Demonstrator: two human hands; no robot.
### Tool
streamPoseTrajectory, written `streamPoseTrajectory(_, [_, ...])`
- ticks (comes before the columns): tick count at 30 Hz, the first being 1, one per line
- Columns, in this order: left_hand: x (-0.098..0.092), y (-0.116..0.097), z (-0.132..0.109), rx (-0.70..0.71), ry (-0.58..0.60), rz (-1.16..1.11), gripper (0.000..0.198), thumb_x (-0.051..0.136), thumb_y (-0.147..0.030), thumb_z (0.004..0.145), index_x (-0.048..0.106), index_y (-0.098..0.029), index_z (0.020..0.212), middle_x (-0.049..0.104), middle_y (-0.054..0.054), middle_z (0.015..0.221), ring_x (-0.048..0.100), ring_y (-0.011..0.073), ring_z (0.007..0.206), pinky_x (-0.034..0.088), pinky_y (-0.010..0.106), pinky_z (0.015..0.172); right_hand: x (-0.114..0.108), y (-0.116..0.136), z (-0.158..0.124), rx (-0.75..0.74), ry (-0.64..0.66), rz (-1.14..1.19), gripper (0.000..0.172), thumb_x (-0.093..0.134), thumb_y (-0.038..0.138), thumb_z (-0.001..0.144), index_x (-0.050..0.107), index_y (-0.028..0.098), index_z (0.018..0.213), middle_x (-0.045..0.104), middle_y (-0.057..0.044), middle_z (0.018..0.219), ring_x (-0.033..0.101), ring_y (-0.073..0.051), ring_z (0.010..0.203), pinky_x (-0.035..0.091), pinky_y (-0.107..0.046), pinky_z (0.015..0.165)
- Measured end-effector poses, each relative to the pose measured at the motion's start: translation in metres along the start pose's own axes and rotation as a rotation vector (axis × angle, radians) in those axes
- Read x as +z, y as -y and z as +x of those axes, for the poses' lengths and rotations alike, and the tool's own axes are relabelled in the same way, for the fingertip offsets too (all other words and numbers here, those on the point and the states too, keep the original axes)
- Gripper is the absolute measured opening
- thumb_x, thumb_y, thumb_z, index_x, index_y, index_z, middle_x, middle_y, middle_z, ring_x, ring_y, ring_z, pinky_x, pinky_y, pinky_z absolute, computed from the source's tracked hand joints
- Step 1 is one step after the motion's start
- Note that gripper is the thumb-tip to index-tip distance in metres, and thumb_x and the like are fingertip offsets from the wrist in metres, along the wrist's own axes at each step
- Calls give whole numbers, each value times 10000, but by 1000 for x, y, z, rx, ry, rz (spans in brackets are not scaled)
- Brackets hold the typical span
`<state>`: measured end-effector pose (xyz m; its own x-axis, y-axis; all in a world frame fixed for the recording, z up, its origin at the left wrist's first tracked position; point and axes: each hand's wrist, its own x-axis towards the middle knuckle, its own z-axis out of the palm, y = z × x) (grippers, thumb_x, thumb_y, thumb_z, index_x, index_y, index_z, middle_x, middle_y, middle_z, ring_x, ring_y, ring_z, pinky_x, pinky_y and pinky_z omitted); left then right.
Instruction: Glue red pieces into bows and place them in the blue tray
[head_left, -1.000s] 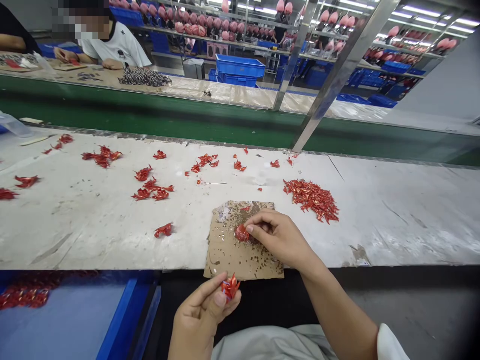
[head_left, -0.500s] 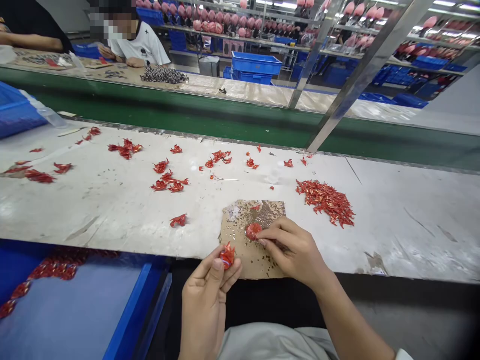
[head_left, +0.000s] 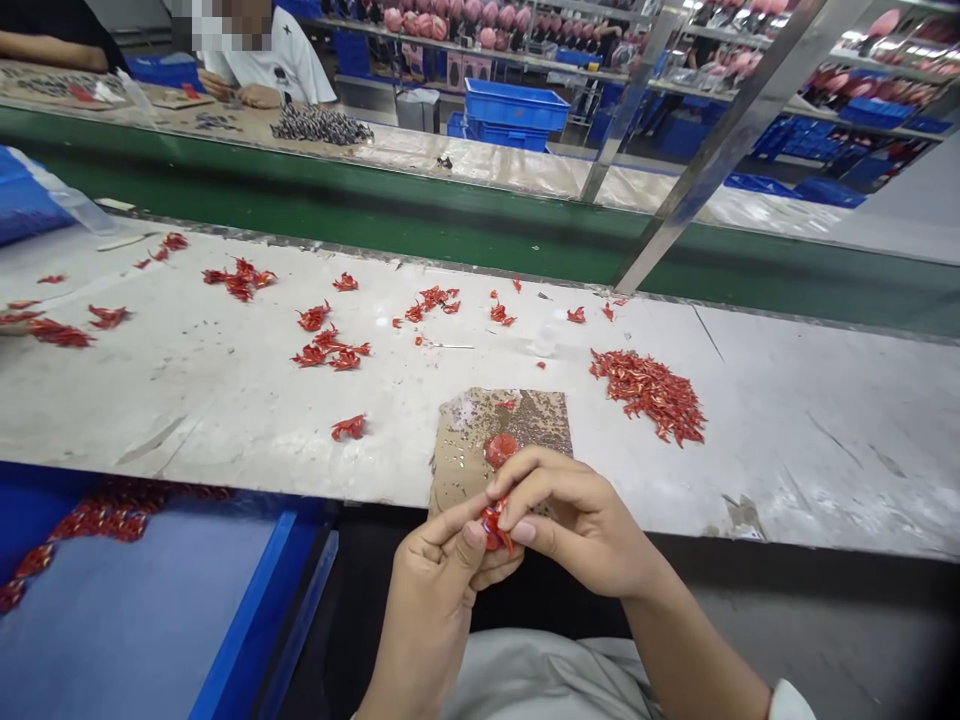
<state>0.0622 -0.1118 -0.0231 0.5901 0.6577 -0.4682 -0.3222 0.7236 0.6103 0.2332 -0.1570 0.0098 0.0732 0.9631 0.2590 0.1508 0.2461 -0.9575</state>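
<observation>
Red, with a fleck of blue, is all I can make out of the small piece (head_left: 493, 527) between my hands. My fingers hide most of it, so its shape is hard to read. My left hand (head_left: 431, 600) and right hand (head_left: 577, 530) are close together, with the left thumb (head_left: 472, 535) and right fingertips (head_left: 521, 532) clamped on the piece. It sits over the near part of the cardboard (head_left: 461, 440), whose lower edge my hands cover. On that cardboard, just above my right fingers, lies a red lump (head_left: 501, 450), which I'm not touching. Beyond it, the white bench (head_left: 187, 420) leaves open room on both sides, with a red heap (head_left: 649, 395) to the right and loose red scraps (head_left: 326, 345) to the left. Low on my left, a blue tray (head_left: 150, 600) holds red strips (head_left: 105, 520), and the frame cuts it off. Past the bench are a green belt side (head_left: 337, 220), a co-worker (head_left: 262, 50) cropped at the top, blue crates (head_left: 517, 105) and shelves of pink items (head_left: 480, 20).
</observation>
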Motion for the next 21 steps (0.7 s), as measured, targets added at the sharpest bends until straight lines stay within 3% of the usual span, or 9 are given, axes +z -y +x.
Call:
streamPoseTrajectory(8, [4, 1, -1, -9, -26, 46, 477, 903, -456, 697, 802, -147, 1046, 784, 108, 826, 758, 205, 705, 639, 296, 744, 7, -7, -7, 10, -34, -52, 68, 684, 225, 955, 746, 246, 970, 677, -69, 1051, 664, -189, 979, 558, -361, 906])
streamPoseTrajectory(11, [3, -2, -2, 26, -60, 44, 456, 912, -431, 691, 804, -136, 1022, 786, 115, 856, 762, 215, 731, 641, 308, 764, 12, -11, -9, -1, -92, -76, 142, 672, 217, 966, 740, 275, 1077, 693, -65, 1077, 663, -201, 1035, 546, -372, 930])
streamPoseTrajectory(14, [-3, -6, -4, 53, -55, 78, 437, 912, -426, 690, 808, -123, 986, 787, 131, 874, 766, 246, 767, 647, 332, 768, 16, -12, -11, -2, -66, -62, 170, 721, 213, 936, 748, 294, 1083, 703, -55, 1094, 675, -196, 1029, 553, -353, 915])
streamPoseTrajectory(17, [-11, -12, -13, 58, -34, 143, 358, 907, -379, 706, 813, -123, 938, 787, 130, 853, 765, 262, 753, 654, 362, 752, 24, -10, -14, -4, -32, -75, 129, 726, 207, 930, 752, 293, 1023, 693, -54, 1071, 684, -197, 1004, 567, -344, 892])
streamPoseTrajectory(21, [-23, -27, -41, 55, -38, 187, 294, 878, -328, 750, 817, -141, 968, 793, 140, 917, 769, 278, 825, 641, 377, 809, 54, -15, -17, -71, -22, -99, 154, 663, 213, 964, 712, 322, 1060, 665, -69, 1088, 684, -220, 1003, 600, -360, 854])
